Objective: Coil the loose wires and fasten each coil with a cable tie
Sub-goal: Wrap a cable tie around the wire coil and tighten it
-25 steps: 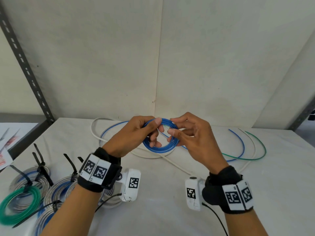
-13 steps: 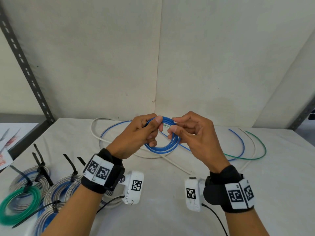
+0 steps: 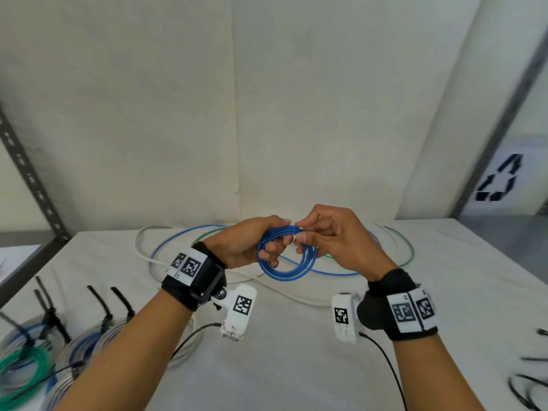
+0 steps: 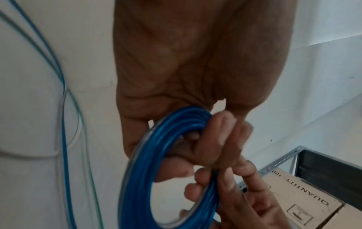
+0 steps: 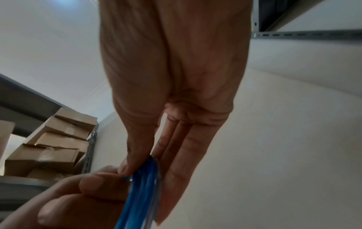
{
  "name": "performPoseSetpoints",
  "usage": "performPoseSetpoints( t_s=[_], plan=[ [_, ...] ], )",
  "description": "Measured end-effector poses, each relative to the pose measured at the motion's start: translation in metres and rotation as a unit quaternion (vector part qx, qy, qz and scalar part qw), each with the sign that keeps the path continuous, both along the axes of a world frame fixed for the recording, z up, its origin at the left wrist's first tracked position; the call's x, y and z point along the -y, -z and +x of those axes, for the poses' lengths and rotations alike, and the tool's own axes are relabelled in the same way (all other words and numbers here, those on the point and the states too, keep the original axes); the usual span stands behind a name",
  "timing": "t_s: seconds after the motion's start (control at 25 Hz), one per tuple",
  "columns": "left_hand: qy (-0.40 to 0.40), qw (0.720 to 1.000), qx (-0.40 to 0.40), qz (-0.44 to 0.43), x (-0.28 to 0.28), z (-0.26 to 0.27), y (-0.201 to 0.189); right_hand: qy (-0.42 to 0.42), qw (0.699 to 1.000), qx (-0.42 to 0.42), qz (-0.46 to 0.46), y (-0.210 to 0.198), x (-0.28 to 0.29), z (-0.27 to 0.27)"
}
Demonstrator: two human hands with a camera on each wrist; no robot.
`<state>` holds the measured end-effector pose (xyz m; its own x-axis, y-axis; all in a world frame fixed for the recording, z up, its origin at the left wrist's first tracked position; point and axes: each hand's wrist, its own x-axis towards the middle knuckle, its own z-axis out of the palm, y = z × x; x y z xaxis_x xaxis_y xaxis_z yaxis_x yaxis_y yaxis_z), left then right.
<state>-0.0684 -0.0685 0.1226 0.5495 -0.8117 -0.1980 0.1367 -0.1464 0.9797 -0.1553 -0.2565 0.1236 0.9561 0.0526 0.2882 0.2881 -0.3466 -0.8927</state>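
A small blue wire coil hangs in the air above the white table, held at its top by both hands. My left hand grips its upper left part with curled fingers. My right hand pinches the top of the coil between thumb and fingers. Loose blue, green and white wires lie on the table behind the hands. Black cable ties lie blurred at the right edge.
Several tied coils, green, blue and grey with black ties sticking up, lie at the front left. A slotted metal upright stands at left. Cardboard boxes sit on a shelf beside the table.
The head view has shifted right. Both hands kept hold of the blue coil and brought it slightly nearer, with the coil now hanging lower from their grip.
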Motion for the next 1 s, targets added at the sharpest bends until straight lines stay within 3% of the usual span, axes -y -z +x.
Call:
performPoseSetpoints(
  t_s=[0.16, 0.28, 0.32, 0.4, 0.48, 0.56, 0.72, 0.88, 0.92, 0.96, 1.0],
  plan=[
    [0.026, 0.999, -0.001, 0.028, 0.067, -0.019, 0.004, 0.034, 0.996, -0.083, 0.013, -0.012, 0.051, -0.040],
    [0.051, 0.995, 0.053, 0.073, 0.127, -0.056, 0.003, 0.174, 0.969, -0.176, 0.015, -0.005, 0.114, -0.068],
    [0.056, 0.992, 0.075, 0.087, 0.144, -0.069, 0.004, 0.256, 0.942, -0.213, -0.034, 0.004, 0.137, -0.076],
    [0.085, 0.984, 0.114, 0.112, 0.176, -0.101, 0.007, 0.389, 0.837, -0.292, -0.253, 0.027, 0.185, -0.109],
    [0.107, 0.979, 0.128, 0.115, 0.197, -0.127, 0.012, 0.406, 0.726, -0.363, -0.421, 0.052, 0.216, -0.150],
    [0.114, 0.981, 0.123, 0.102, 0.210, -0.143, 0.016, 0.382, 0.686, -0.397, -0.476, 0.075, 0.232, -0.181],
    [0.095, 0.988, 0.101, 0.070, 0.219, -0.150, 0.021, 0.369, 0.672, -0.388, -0.512, 0.095, 0.236, -0.194],
    [0.055, 0.994, 0.086, 0.036, 0.212, -0.134, 0.018, 0.359, 0.650, -0.369, -0.559, 0.085, 0.229, -0.176],
    [0.044, 0.995, 0.082, 0.029, 0.209, -0.128, 0.018, 0.376, 0.660, -0.352, -0.547, 0.077, 0.227, -0.168],
    [0.032, 0.996, 0.077, 0.020, 0.206, -0.120, 0.017, 0.404, 0.691, -0.316, -0.509, 0.067, 0.222, -0.155],
    [0.015, 0.997, 0.073, 0.009, 0.202, -0.109, 0.016, 0.434, 0.744, -0.258, -0.437, 0.053, 0.214, -0.138]
  ],
)
